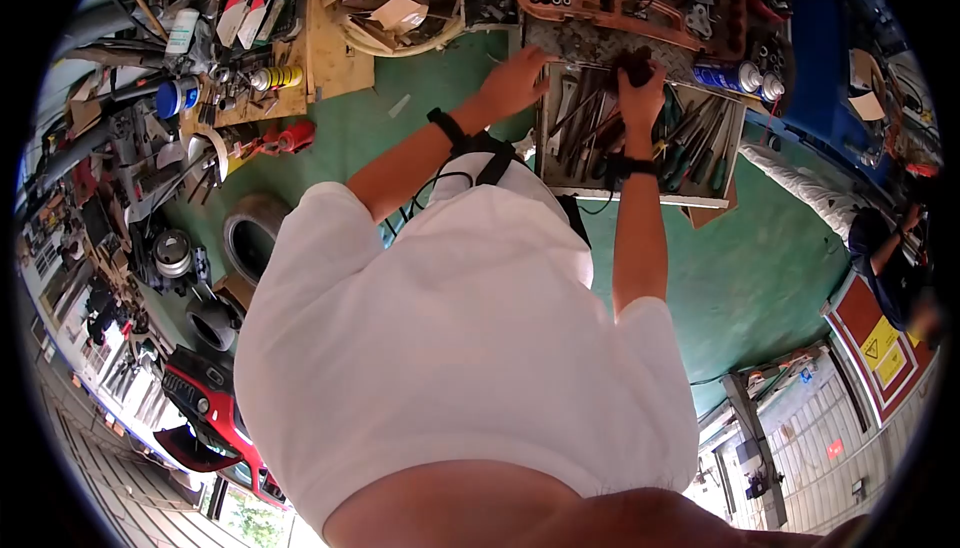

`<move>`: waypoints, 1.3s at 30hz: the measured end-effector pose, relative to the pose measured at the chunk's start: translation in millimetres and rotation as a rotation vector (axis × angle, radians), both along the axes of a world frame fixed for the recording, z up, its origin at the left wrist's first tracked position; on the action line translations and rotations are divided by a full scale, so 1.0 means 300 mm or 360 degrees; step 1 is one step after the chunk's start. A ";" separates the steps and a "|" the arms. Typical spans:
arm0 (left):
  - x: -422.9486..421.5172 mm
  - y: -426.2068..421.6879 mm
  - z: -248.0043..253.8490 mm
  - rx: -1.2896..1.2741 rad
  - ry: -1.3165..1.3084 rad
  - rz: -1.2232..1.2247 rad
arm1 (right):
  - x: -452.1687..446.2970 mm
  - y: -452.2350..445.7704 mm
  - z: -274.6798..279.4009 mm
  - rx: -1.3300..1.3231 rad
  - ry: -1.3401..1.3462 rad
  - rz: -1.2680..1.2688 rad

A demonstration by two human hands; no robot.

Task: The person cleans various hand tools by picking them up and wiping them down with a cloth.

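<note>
My left hand [514, 84] is at the left front of a pulled-out drawer [640, 194], its fingertips by the drawer's left edge. Its fingers are partly bent, and nothing shows in them. Over the drawer's back part, my right hand [641, 98] is closed around a dark reddish-brown lump [634, 66] whose kind I cannot make out. Screwdrivers [706, 143] and other long hand tools [580, 128] fill the drawer. Behind it, an orange socket-set case [610, 10] lies open on the worktop [570, 43]. Black bands circle both wrists.
Blue spray cans [728, 76] lie right of the case. A round basket [400, 43] with cardboard and a yellow can [277, 78] are left. Tyres [250, 233] stand on the green floor. Another person [885, 248] is at the far right; a red car [215, 408] is behind left.
</note>
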State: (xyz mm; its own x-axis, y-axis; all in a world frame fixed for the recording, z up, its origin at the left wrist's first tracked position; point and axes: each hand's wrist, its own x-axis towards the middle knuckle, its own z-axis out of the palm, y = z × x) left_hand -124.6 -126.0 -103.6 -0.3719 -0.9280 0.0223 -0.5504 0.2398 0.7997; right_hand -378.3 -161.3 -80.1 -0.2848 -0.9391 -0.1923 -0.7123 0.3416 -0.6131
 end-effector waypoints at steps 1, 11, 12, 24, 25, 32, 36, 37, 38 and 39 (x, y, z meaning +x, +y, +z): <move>-0.002 -0.023 -0.010 -0.0059 -0.0039 0.0049 | 0.002 -0.015 -0.024 -0.0003 0.0002 -0.0006; -0.095 -0.169 0.021 -0.0063 -0.0583 0.0132 | 0.151 0.125 -0.055 -0.0330 0.0373 0.0742; -0.099 -0.175 0.017 -0.0071 -0.0597 0.0101 | 0.132 0.125 -0.045 -0.0173 0.0364 0.0743; -0.094 -0.209 0.008 0.0116 -0.0814 -0.0102 | -0.004 -0.043 -0.078 0.0156 0.0617 0.0201; -0.097 -0.210 0.005 0.0156 -0.0873 -0.0135 | 0.045 -0.026 -0.062 0.0155 0.0773 0.0320; -0.092 -0.212 -0.030 0.0166 -0.0739 -0.0023 | 0.126 0.110 -0.063 0.0048 0.0393 0.0678; -0.065 -0.197 -0.049 0.0138 -0.0663 -0.0024 | 0.079 0.117 0.019 0.0418 0.0396 0.0522; -0.065 -0.198 -0.050 0.0123 -0.0659 -0.0029 | 0.051 0.119 0.018 0.0306 0.0426 0.0463; -0.062 -0.198 -0.052 0.0125 -0.0655 -0.0027 | 0.023 0.116 0.017 0.0194 0.0456 0.0405; -0.053 -0.193 -0.058 0.0108 -0.0638 -0.0045 | 0.002 0.105 0.019 0.0198 0.0458 0.0408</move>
